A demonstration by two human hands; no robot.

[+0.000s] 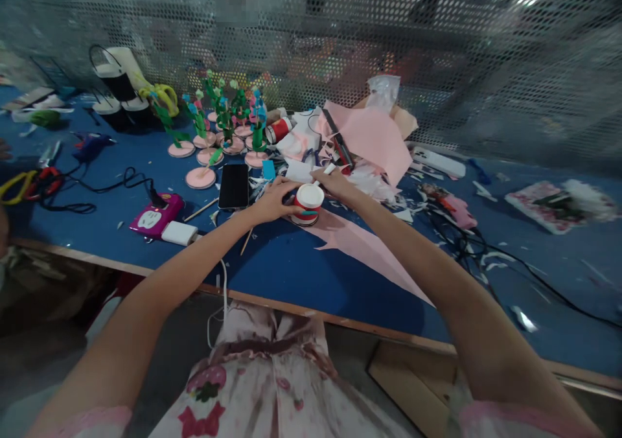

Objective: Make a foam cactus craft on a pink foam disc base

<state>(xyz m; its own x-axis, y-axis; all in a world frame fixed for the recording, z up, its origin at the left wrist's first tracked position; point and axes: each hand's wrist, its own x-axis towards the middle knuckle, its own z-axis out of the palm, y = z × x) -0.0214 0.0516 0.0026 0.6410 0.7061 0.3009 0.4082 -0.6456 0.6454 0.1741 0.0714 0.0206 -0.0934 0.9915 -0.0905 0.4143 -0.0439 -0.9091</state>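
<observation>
A red tub with a white lid (310,196) stands upright on the blue table. My left hand (276,202) is closed around its left side, thumb toward me. Just behind the lid, my right hand (337,184) pinches a small white stick-like piece (324,173), whose exact kind I cannot make out. Under and to the right of the tub lies a pointed strip of pink paper (369,247). Left of my left hand is a black phone (234,186), with thin wooden sticks (247,241) near it.
Several small flower models on pink round bases (200,177) stand at the back left. A magenta power socket (158,216), scissors (34,184) and a glue gun (91,145) lie further left. Pink sheets (369,137) and scraps pile up behind; black cables (466,250) run right.
</observation>
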